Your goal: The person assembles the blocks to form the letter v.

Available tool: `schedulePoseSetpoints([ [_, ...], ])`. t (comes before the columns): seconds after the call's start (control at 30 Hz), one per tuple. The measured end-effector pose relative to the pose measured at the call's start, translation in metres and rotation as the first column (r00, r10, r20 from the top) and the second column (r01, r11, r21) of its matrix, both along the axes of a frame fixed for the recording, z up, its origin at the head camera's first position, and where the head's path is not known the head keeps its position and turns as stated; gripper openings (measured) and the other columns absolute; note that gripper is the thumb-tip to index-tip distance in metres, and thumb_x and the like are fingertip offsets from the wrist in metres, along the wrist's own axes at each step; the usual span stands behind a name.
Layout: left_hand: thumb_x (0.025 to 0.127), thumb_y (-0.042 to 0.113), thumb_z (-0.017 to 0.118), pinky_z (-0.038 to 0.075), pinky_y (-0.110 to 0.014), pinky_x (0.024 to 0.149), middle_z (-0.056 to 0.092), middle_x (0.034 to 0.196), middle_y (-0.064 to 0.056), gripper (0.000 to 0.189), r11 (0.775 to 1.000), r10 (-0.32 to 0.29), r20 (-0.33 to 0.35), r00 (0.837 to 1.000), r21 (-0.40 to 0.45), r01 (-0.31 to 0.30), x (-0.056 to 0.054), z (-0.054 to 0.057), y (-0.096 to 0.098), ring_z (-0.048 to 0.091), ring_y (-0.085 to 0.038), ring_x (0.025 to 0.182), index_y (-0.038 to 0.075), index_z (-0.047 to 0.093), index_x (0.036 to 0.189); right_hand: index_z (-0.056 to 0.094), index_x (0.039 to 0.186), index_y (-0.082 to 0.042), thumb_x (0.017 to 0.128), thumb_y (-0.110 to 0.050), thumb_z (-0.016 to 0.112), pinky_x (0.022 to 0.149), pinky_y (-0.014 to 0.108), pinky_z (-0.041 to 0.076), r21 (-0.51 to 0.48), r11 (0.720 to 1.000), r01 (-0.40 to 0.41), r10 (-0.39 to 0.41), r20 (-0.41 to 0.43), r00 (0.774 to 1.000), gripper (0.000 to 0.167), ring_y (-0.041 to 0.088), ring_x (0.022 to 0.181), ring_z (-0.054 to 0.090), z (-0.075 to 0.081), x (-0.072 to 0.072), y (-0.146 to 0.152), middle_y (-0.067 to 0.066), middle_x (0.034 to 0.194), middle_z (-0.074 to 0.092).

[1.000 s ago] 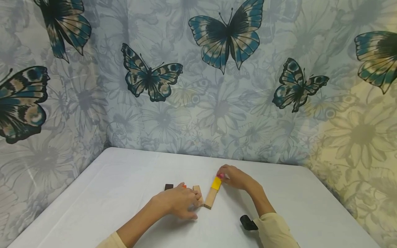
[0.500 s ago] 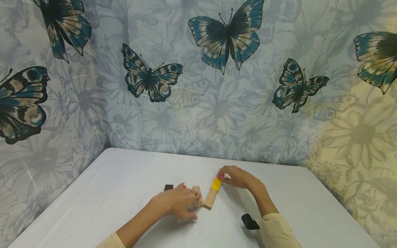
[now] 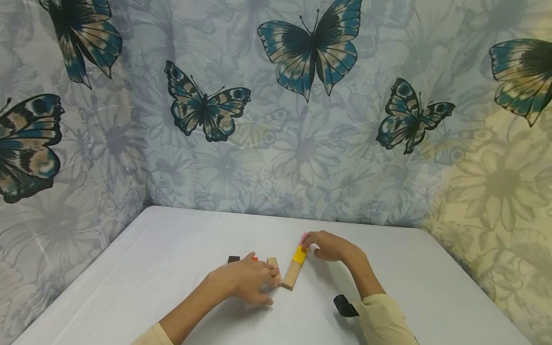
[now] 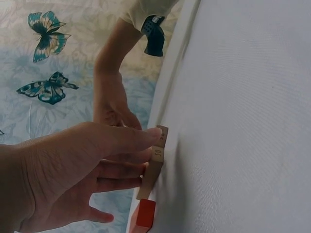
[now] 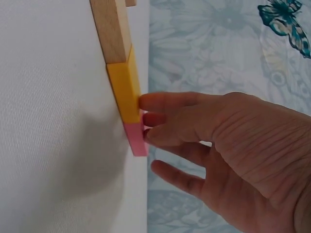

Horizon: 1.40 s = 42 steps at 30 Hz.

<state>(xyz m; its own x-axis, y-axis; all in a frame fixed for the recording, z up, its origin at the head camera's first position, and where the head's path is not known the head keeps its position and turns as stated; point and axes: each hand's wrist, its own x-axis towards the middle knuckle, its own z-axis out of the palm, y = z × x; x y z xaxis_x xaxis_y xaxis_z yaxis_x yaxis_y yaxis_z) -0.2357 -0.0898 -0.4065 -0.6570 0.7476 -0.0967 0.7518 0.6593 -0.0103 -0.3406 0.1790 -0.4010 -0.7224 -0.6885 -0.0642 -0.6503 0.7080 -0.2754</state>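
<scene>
A slanted row on the white table joins a plain wooden block [image 3: 292, 276], a yellow block [image 3: 299, 255] and a pink block [image 3: 304, 236], end to end. My right hand [image 3: 329, 245] touches the yellow and pink blocks with its fingertips, as the right wrist view shows, without gripping them. The fingers of my left hand [image 3: 246, 282] rest at a second wooden block [image 3: 272, 261], which meets the first at its near end; the thumb stands apart. Printed marks show on the wooden ends in the left wrist view. Left of these lies a red-orange block [image 4: 142, 216], mostly hidden in the head view.
A black block [image 3: 234, 259] lies beyond the left forearm. On the right sleeve [image 3: 384, 316] sits a black wrist device [image 3: 345, 305]. The white table [image 3: 181, 239] ends at a wall covering [image 3: 302, 153] printed with butterflies and flowers.
My right fingers have let go of the pink block, now lined up with the yellow one, and slid nearer onto the yellow block. My left hand has stayed in place.
</scene>
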Motion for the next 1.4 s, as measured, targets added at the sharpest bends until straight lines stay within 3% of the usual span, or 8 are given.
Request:
schedulePoseSetpoints([
  [0.17, 0.096, 0.045, 0.072, 0.043, -0.068, 0.117, 0.062, 0.109, 0.019, 0.028, 1.0, -0.003, -0.013, 1.0, 0.024, 0.003, -0.001, 0.003, 0.0, 0.063, 0.0, 0.116, 0.028, 0.077, 0.117, 0.078, 0.113, -0.003, 0.09, 0.013, 0.06, 0.111, 0.054, 0.052, 0.005, 1.0, 0.012, -0.012, -0.008, 1.0, 0.034, 0.035, 0.126, 0.065, 0.0, -0.003, -0.002, 0.013, 0.129, 0.072],
  [0.3, 0.097, 0.043, 0.072, 0.04, -0.068, 0.119, 0.067, 0.128, 0.017, 0.026, 0.999, 0.031, -0.008, 0.999, 0.042, -0.03, -0.001, 0.01, -0.003, 0.065, -0.008, 0.126, 0.029, 0.077, 0.119, 0.079, 0.111, -0.004, 0.09, 0.012, 0.062, 0.11, 0.053, 0.053, 0.01, 1.0, 0.015, -0.015, -0.018, 1.0, 0.031, 0.034, 0.123, 0.066, -0.001, -0.004, -0.003, 0.012, 0.127, 0.072],
  [0.4, 0.098, 0.042, 0.071, 0.035, -0.068, 0.122, 0.064, 0.147, 0.01, 0.035, 0.994, 0.072, 0.053, 0.996, 0.081, -0.077, -0.002, 0.018, -0.011, 0.06, -0.014, 0.139, 0.027, 0.074, 0.129, 0.079, 0.11, -0.004, 0.09, 0.012, 0.063, 0.108, 0.052, 0.055, 0.014, 1.0, 0.013, -0.012, -0.021, 1.0, 0.03, 0.033, 0.121, 0.066, -0.003, -0.004, -0.003, 0.012, 0.126, 0.072],
  [0.6, 0.098, 0.039, 0.072, 0.024, -0.063, 0.13, 0.059, 0.155, 0.001, 0.047, 0.97, 0.174, 0.222, 0.959, 0.129, -0.205, -0.017, 0.036, -0.045, 0.052, -0.025, 0.148, 0.021, 0.068, 0.141, 0.079, 0.108, -0.004, 0.09, 0.011, 0.062, 0.108, 0.053, 0.054, -0.011, 0.999, 0.046, -0.046, -0.007, 0.999, 0.028, 0.034, 0.12, 0.066, -0.005, -0.001, -0.004, 0.012, 0.124, 0.072],
  [0.73, 0.097, 0.037, 0.073, 0.033, -0.056, 0.128, 0.059, 0.155, 0.0, 0.052, 0.964, 0.217, 0.252, 0.943, 0.099, -0.249, -0.035, 0.04, -0.065, 0.05, -0.029, 0.148, 0.02, 0.063, 0.145, 0.079, 0.106, -0.003, 0.091, 0.009, 0.062, 0.108, 0.053, 0.054, -0.025, 0.997, 0.068, -0.068, 0.0, 0.998, 0.026, 0.033, 0.119, 0.066, -0.007, 0.0, -0.005, 0.012, 0.122, 0.072],
  [0.87, 0.097, 0.034, 0.074, 0.044, -0.051, 0.121, 0.063, 0.15, 0.0, 0.05, 0.976, 0.138, 0.216, 0.966, 0.134, -0.17, -0.048, 0.032, -0.068, 0.054, -0.027, 0.143, 0.017, 0.065, 0.143, 0.079, 0.105, -0.003, 0.09, 0.009, 0.063, 0.107, 0.052, 0.055, -0.022, 0.998, 0.057, -0.057, -0.016, 0.998, 0.025, 0.032, 0.116, 0.067, -0.003, 0.002, -0.006, 0.011, 0.12, 0.072],
  [1.0, 0.094, 0.032, 0.079, 0.051, -0.044, 0.115, 0.07, 0.139, 0.0, 0.045, 0.987, 0.05, 0.138, 0.989, 0.143, -0.07, -0.047, 0.021, -0.061, 0.063, -0.024, 0.134, 0.016, 0.071, 0.135, 0.079, 0.106, -0.003, 0.089, 0.008, 0.064, 0.108, 0.052, 0.055, -0.017, 0.999, 0.046, -0.046, -0.021, 0.999, 0.025, 0.031, 0.115, 0.067, 0.001, 0.001, -0.006, 0.011, 0.12, 0.073],
  [1.4, 0.088, 0.022, 0.085, 0.059, -0.027, 0.098, 0.075, 0.122, -0.001, 0.03, 0.98, 0.014, 0.115, 0.993, 0.198, -0.036, -0.043, 0.005, -0.054, 0.07, -0.017, 0.111, 0.013, 0.08, 0.116, 0.079, 0.107, -0.003, 0.09, 0.007, 0.065, 0.109, 0.051, 0.055, 0.005, 0.998, 0.057, -0.057, -0.003, 0.998, 0.025, 0.03, 0.115, 0.067, -0.002, -0.004, -0.009, 0.01, 0.121, 0.072],
])
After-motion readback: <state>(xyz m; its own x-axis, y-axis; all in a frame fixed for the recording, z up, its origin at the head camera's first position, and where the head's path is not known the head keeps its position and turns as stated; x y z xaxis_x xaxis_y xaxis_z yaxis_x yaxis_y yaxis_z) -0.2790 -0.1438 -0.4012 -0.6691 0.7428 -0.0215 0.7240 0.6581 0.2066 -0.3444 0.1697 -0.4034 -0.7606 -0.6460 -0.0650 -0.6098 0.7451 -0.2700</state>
